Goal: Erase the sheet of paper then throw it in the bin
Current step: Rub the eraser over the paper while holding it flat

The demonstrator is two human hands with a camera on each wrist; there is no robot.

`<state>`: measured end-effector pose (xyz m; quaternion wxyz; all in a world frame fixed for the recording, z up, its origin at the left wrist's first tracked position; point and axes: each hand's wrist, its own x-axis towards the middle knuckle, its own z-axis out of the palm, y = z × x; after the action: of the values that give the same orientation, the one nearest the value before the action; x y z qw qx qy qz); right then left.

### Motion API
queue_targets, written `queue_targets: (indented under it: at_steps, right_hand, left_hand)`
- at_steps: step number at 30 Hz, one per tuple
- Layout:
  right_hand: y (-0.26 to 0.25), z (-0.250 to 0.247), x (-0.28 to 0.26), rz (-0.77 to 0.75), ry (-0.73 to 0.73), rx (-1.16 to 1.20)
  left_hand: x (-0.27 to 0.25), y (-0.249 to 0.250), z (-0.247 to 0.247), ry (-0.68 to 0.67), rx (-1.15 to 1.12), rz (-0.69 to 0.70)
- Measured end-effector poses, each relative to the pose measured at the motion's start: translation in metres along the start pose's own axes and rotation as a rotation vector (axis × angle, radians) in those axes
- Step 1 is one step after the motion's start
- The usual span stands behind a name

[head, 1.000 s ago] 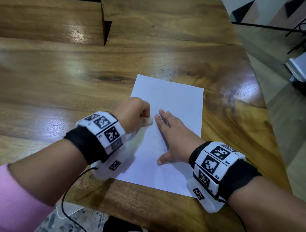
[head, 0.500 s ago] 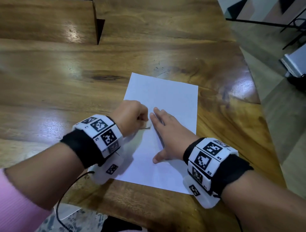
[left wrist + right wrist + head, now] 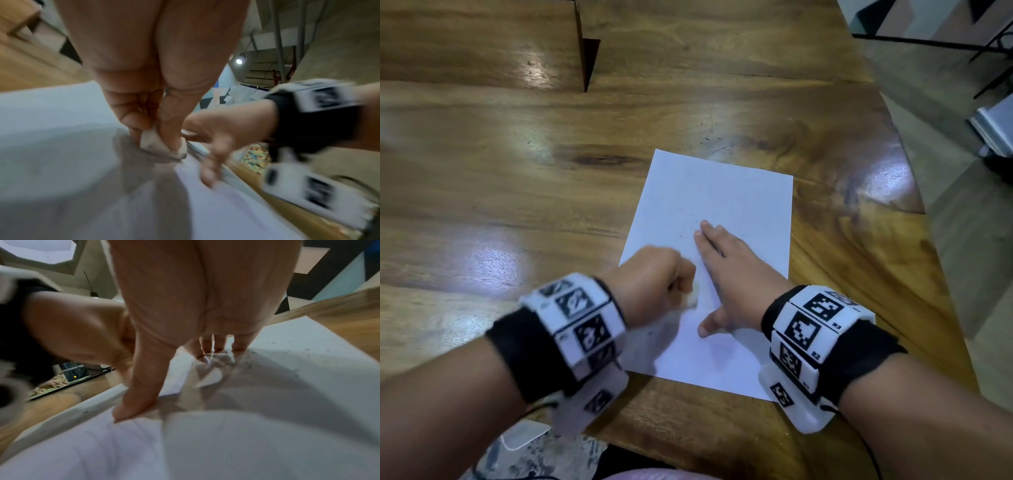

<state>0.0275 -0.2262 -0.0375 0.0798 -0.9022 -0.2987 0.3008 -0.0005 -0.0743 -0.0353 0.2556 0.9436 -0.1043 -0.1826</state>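
Step in hand was erasing. The white rectangular sheet of paper lay flat on the glossy brown wooden table, near its right edge. The left hand was curled into a fist over the sheet's lower-left part, thumb and fingertips pinching a small white rubber eraser with grubby corners, its lower edge down on the paper. The hand and its wrist band looked motion-blurred, so I judged a rubbing stroke was under way. The right hand lay flat on the sheet just beside the left, fingers straight and together, thumb splayed toward the near edge, pinning the paper and holding nothing. Dark eraser crumbs dotted the paper beyond the right fingertips; a few more specks sat on the wood past the far edge. Faint marks seemed to remain near the fingers, too small to read.

Next move likely called for more strokes with the sheet kept pinned, then dropping the eraser and picking up the paper. No bin showed in any view, so where the sheet must go couldn't be told.
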Motion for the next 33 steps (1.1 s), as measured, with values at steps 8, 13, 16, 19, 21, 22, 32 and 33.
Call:
queue_targets:
  at_steps: [8, 13, 16, 19, 21, 22, 32, 33]
  right_hand:
    - [-0.001, 0.000, 0.000, 0.010, 0.013, 0.045]
    - [0.000, 0.002, 0.002, 0.025, 0.015, 0.054]
    - [0.000, 0.002, 0.001, 0.015, 0.013, 0.041]
    - [0.000, 0.000, 0.000, 0.009, 0.016, 0.030]
    - [0.000, 0.000, -0.001, 0.009, 0.014, 0.026]
    - [0.000, 0.000, 0.000, 0.012, 0.014, 0.030]
    - [0.001, 0.003, 0.003, 0.032, 0.011, 0.007]
    - [0.000, 0.003, 0.003, 0.033, 0.008, 0.003]
  left_hand:
    - [0.034, 0.003, -0.016, 0.140, 0.018, -0.106]
    - [-0.005, 0.007, 0.005, -0.035, 0.032, 0.038]
    - [-0.006, 0.005, 0.003, -0.085, 0.040, 0.029]
    - [0.026, 0.004, -0.016, 0.080, 0.059, -0.065]
    - [0.037, 0.005, -0.019, 0.139, 0.058, -0.088]
    - [0.033, 0.005, -0.017, 0.126, 0.054, -0.071]
    - [0.011, -0.002, -0.013, 0.094, 0.000, -0.084]
    - [0.016, -0.002, -0.015, 0.114, -0.018, -0.105]
